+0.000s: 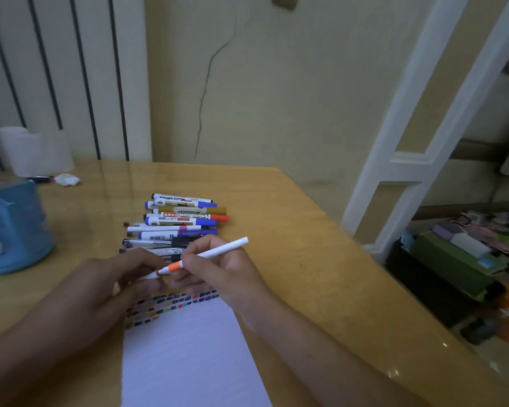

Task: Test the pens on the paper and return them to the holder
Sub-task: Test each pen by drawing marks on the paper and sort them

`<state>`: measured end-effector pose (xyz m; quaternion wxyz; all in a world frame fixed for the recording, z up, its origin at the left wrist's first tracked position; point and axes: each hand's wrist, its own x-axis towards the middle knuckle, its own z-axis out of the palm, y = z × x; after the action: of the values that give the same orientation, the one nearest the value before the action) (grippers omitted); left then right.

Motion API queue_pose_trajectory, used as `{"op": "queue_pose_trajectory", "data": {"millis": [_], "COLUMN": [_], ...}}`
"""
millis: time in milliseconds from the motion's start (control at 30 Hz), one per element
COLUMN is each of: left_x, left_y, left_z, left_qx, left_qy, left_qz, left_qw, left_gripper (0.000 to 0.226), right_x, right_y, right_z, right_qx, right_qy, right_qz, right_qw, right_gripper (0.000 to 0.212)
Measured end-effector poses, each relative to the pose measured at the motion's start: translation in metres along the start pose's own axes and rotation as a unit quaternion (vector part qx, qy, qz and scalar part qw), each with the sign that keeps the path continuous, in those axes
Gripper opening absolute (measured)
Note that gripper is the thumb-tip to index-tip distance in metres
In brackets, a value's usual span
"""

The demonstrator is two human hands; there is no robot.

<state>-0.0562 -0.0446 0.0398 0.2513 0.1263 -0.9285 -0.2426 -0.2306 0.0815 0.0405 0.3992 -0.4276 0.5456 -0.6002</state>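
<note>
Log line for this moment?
right hand: holds white pen | left hand: pinches cap | paper: swatches on top edge | holder: left

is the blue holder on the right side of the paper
No, the blue holder stands at the table's left edge, left of the paper, beyond the left hand.

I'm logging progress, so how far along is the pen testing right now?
Done: rows of coloured test marks cross the top of the paper. In hand: the right hand holds a white pen with an orange band, while the left hand pinches what looks like its cap at the tip. Left: a pile of pens lies on the table, none visibly back in the blue holder.
</note>
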Motion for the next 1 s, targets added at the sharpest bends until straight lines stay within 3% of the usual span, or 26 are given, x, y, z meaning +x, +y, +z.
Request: {"op": "queue_pose_trajectory", "data": {"millis": [200,333,800,1000], "left_x": [0.0,-0.001,-0.037,-0.039], "left_y": [0.005,0.011,0.041,0.046], "left_z": [0.001,0.001,-0.006,-0.024], "left_qx": [-0.01,-0.017,-0.015,0.07], "left_qy": [-0.008,0.004,0.06,0.071], "left_qz": [0.001,-0.028,-0.056,-0.034], "left_qw": [1.0,0.999,0.996,0.994], "left_gripper": [0.018,0.039,0.042,0.012], "right_x": [-0.001,-0.003,-0.026,-0.024], "right_y": [0.004,-0.001,-0.011,-0.024], "right_z": [0.001,0.004,0.03,0.039], "right_qx": [-0.021,-0.016,-0.013,-0.102], "right_qy": [-0.009,-0.008,-0.01,-0.01], "right_qz": [-0.021,-0.023,0.007,0.001], "right_qw": [1.0,1.0,1.0,0.995], "right_gripper": [0.012,0.009,0.006,0.016]}}
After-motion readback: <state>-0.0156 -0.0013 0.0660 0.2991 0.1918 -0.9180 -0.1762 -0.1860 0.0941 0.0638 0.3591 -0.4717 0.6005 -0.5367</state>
